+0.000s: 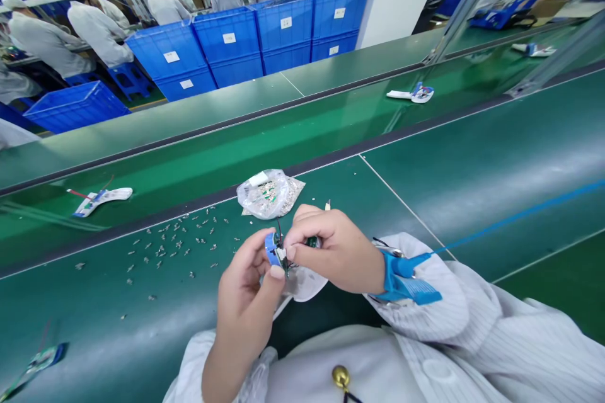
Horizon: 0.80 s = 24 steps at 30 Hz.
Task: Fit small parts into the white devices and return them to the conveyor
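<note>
My left hand (250, 289) grips a small electronic part (273, 249) with a blue side, thumb and fingers on its edges. A dark wire rises from it. Against the same part, my right hand (333, 249) pinches with thumb and forefinger at a small white piece (282, 254); the fingertips partly hide it. A bit of green circuit board shows under the right fingers. Below both hands is a white curved plastic housing (307, 284), partly covered by them. A blue wrist strap (409, 277) circles my right wrist, its cord running off to the right.
Just beyond my hands lies a clear plastic bag (269, 194) of small parts. Several tiny metal pieces (178, 244) are scattered to the left. A circuit board (42, 359) lies front left. White housings with wires (101, 200) sit on the green conveyor (208, 157). Blue bins (227, 44) and people stand beyond.
</note>
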Tool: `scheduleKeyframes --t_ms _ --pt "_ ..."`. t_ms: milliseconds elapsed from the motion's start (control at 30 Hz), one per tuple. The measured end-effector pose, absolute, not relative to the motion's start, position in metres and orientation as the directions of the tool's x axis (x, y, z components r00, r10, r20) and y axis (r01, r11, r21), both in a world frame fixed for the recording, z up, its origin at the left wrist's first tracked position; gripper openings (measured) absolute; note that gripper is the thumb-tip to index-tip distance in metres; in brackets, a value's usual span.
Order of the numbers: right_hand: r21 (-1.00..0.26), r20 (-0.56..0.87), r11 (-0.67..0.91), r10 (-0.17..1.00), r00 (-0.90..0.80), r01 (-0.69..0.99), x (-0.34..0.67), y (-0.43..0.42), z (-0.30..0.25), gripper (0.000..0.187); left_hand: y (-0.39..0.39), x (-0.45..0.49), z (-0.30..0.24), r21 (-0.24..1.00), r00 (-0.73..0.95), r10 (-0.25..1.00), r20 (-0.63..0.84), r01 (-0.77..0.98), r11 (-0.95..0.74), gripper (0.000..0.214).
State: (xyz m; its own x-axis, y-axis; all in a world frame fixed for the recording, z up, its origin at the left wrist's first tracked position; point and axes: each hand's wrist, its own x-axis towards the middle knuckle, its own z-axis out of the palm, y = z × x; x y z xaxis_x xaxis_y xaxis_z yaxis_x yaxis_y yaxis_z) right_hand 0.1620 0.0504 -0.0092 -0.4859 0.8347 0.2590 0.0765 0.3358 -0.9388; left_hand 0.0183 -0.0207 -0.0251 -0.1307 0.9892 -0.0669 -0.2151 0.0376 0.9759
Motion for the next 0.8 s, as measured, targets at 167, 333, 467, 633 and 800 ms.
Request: scheduleKeyframes --t_ms 167,333,467,633,800 --pt "-0.937 0.249 0.338 0.826 -0.506 0.092 0.165 0.048 -0.005 0.018 -0.021 0.015 -0.024 0.996 -0.108 0.994 0.006 -0.084 -0.015 0.027" --pt "-0.937 0.243 0.337 0.816 -0.525 0.09 0.167 0.048 -0.002 0.019 -0.02 0.011 -0.027 0.998 -0.055 0.998 0.033 -0.045 -0.035 0.027" --pt "-0.934 0.23 0.338 0.818 -0.528 0.117 0.168 0.048 0.001 0.019 -0.02 0.007 -0.03 0.995 -0.022 0.998 0.06 0.076 -0.058 0.028" --pt "-0.926 0.179 0.327 0.821 -0.542 0.19 0.167 0.047 0.003 0.02 -0.018 0.004 -0.027 0.912 0.057 0.982 0.177 0.365 -0.186 0.032" --pt "-0.936 0.09 0.257 0.837 -0.54 0.241 0.167 0.047 0.006 0.019 -0.019 0.009 -0.02 0.809 0.153 0.98 0.125 0.556 -0.19 0.036"
